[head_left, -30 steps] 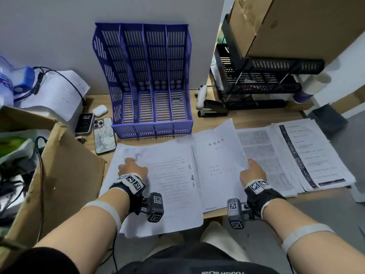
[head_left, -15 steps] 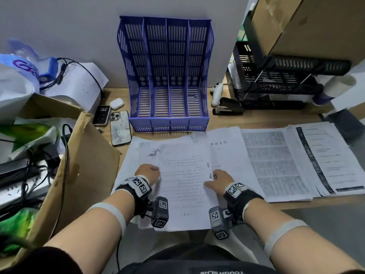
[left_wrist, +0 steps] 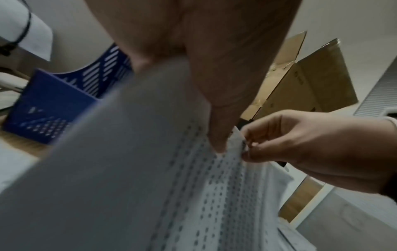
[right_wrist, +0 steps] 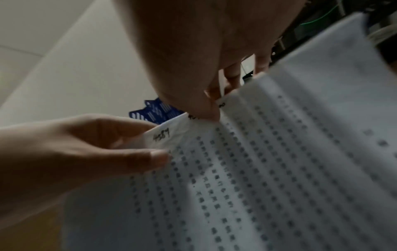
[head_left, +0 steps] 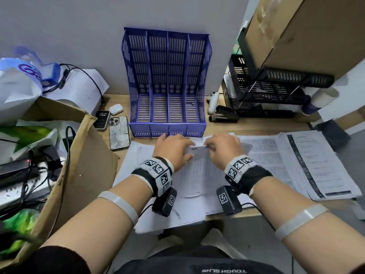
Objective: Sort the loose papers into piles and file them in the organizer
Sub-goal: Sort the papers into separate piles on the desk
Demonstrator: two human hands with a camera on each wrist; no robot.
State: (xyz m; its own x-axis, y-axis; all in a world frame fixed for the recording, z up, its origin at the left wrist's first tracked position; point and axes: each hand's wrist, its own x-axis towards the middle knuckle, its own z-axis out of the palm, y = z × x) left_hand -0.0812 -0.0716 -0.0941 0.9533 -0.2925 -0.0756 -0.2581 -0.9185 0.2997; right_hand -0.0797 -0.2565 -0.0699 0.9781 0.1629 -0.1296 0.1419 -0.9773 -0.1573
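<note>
A stack of printed papers (head_left: pixel 197 175) lies on the desk in front of me, below the blue slotted organizer (head_left: pixel 167 84), whose compartments hold nothing. My left hand (head_left: pixel 173 149) pinches the top edge of the upper sheets (left_wrist: pixel 193 186), thumb on the printed side. My right hand (head_left: pixel 221 147) pinches the same top edge (right_wrist: pixel 236 152) just to the right. The corner between the hands is lifted and bears handwritten numbers (right_wrist: pixel 162 135). More printed piles (head_left: pixel 296 161) lie to the right on the desk.
Two phones (head_left: pixel 118 131) and an earbud case (head_left: pixel 116 109) lie left of the organizer. A cardboard box (head_left: pixel 79 155) stands at the left. A black stapler (head_left: pixel 223 115) and a black wire rack (head_left: pixel 276 91) stand at the right, under large cardboard boxes (head_left: pixel 306 30).
Both hands moved from the lower sides of the paper stack up to its top edge near the organizer and took hold of it. The head view shifted left and closer.
</note>
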